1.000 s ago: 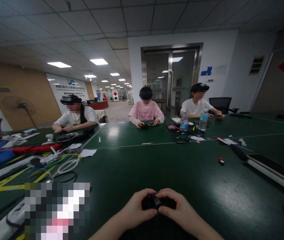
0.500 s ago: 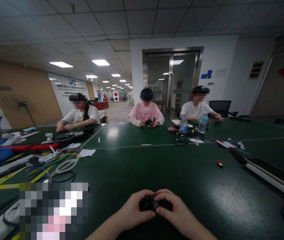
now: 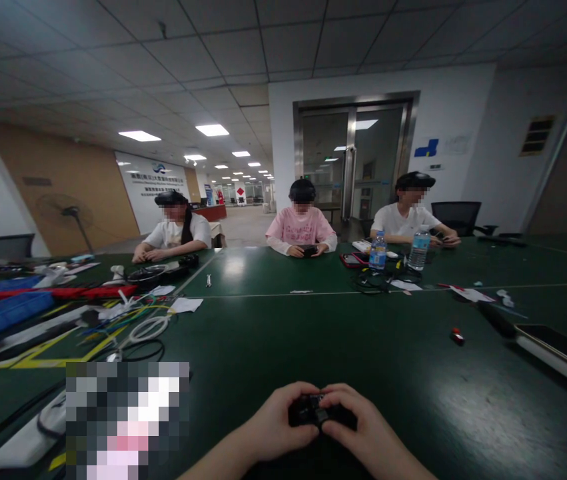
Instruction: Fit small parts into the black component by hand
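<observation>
Between my two hands, low in the middle of the view, is a small black device (image 3: 308,412), too dark to tell its exact kind. My left hand (image 3: 283,419) grips its left side, fingers curled over the top and thumb along the near edge. On the other side my right hand (image 3: 353,419) holds it too, its thumb and fingertips near the device's middle, where a small greyish part shows. The fingertips of both hands nearly meet. Below lies the dark green table (image 3: 253,347).
Cables (image 3: 148,330), a white power strip (image 3: 28,433) and a blue tray (image 3: 8,317) lie left. A small red-and-black item (image 3: 457,335) and a phone-like slab (image 3: 563,353) are right. Bottles (image 3: 418,248) stand farther off. Across the table sit three people in headgear.
The whole view has shifted, so things appear farther right. Both hands keep their hold on the black device. The person opposite in pink has lowered the dark object in their hands.
</observation>
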Available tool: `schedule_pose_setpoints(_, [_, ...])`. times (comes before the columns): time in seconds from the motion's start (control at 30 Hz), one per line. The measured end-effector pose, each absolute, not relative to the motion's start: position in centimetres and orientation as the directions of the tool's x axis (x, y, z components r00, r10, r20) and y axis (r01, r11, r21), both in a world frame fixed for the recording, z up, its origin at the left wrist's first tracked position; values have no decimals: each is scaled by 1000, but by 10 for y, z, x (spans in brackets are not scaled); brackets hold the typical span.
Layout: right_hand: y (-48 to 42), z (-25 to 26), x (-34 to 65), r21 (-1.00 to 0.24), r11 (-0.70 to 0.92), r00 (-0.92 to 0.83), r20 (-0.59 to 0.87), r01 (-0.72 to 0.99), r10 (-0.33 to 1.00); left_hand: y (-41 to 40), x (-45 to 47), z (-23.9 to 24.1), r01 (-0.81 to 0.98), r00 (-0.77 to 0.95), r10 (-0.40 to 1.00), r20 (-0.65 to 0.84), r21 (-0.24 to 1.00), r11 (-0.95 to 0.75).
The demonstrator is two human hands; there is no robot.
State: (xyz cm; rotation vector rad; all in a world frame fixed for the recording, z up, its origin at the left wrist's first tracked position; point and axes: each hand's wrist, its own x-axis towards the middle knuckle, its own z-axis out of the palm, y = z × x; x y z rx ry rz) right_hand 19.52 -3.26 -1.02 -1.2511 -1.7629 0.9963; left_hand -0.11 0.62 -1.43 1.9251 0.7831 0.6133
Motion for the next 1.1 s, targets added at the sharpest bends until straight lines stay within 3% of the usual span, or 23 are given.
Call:
schedule_pose_setpoints(0.8, [-28,-3,218,-925,196,-74,182,325,980,4,-2,-7,317,657,753,20,899,-301])
schedule_pose_setpoints(1.1, [-23,-6,237,-968,161,89,181,194,979,4,-3,-7,298,656,754,31,908,-296])
